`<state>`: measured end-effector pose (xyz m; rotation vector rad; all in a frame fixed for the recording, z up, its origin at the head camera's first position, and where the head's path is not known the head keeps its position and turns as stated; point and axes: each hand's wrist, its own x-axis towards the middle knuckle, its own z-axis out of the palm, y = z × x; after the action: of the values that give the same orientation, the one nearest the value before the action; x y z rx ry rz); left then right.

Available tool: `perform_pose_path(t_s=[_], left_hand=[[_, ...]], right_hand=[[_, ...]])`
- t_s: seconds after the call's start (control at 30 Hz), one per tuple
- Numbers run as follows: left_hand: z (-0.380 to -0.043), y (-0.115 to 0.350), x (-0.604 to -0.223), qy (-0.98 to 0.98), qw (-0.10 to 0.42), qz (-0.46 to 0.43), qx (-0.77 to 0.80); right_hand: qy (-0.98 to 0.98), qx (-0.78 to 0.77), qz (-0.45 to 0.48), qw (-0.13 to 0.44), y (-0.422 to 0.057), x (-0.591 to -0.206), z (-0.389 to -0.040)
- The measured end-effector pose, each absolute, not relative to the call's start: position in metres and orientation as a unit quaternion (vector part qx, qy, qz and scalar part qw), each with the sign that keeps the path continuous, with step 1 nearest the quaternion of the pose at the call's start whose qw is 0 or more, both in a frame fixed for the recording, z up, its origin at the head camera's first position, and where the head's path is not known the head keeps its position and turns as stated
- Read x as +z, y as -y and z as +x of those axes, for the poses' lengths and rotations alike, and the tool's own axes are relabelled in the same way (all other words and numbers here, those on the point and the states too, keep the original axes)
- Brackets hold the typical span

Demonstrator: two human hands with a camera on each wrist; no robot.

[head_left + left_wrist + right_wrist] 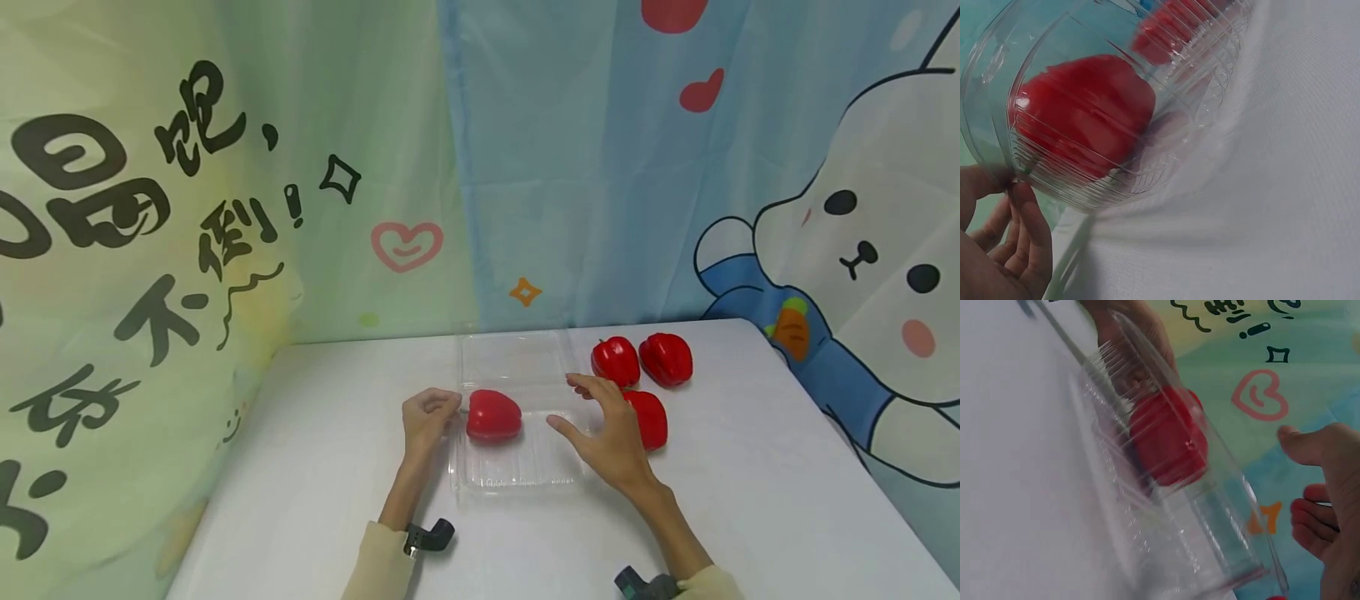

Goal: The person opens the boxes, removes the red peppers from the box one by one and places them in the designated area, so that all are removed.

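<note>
A clear plastic container (517,475) lies unfolded on the table, its lid (513,357) flat toward the back. One red bell pepper (493,415) rests on its side in the left part of the container, stem pointing left. At the container's left edge, my left hand (427,421) pinches the rim (991,140) between thumb and index finger, as the left wrist view shows. My right hand (611,433) hovers near the container's right side, thumb and fingers spread with nothing between them. It partly covers a bell pepper (649,419) just behind it.
Two more red bell peppers, one on the left (616,361) and one on the right (666,360), sit beyond my right hand near the back edge. White cloth covers the table (765,483). A printed curtain (540,167) hangs directly behind it.
</note>
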<state>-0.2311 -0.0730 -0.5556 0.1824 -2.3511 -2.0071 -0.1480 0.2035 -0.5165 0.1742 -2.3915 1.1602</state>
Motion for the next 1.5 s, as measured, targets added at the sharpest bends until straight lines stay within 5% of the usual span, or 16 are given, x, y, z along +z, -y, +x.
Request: perform_pose_path(t_s=[0.4,1.5], left_hand=[[-0.230,0.072,-0.553,0.754,0.015,0.073,-0.652],[-0.232,0.074,-0.555,0.745,0.014,0.065,-0.663]], right_hand=[[0.902,0.421,0.094,0.024,-0.170,-0.512,-0.168],[0.912,0.404,0.070,0.006,-0.151,-0.525,-0.175]])
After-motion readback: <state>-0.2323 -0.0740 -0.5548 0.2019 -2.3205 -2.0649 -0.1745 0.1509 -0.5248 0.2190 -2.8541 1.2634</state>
